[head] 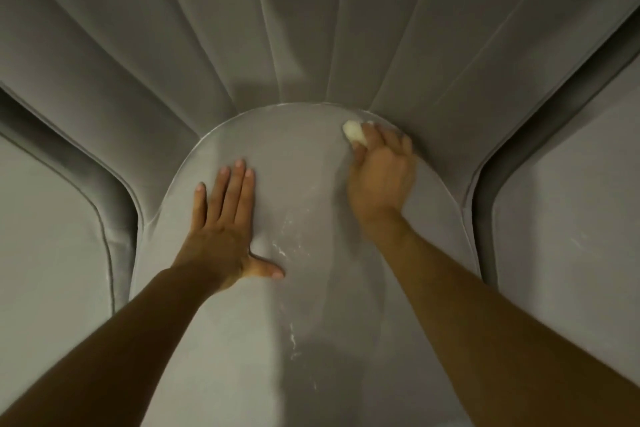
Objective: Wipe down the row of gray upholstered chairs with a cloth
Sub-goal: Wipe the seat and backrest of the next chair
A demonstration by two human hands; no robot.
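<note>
A gray upholstered chair fills the view, its rounded seat [294, 156] below a fluted, shell-shaped backrest [311, 28]. My left hand [225, 222] lies flat on the seat's left side, fingers straight, thumb spread. My right hand [381, 170] grips a small bunched white cloth [355, 132] and holds it against the seat's back right edge, where seat meets backrest. Only a small part of the cloth shows past my fingers. Pale streaks and specks [287, 246] run down the middle of the seat.
Neighbouring gray chairs stand close on both sides: one seat at the left [52, 236] and one at the right [571, 218]. Dark narrow gaps separate them from the middle chair.
</note>
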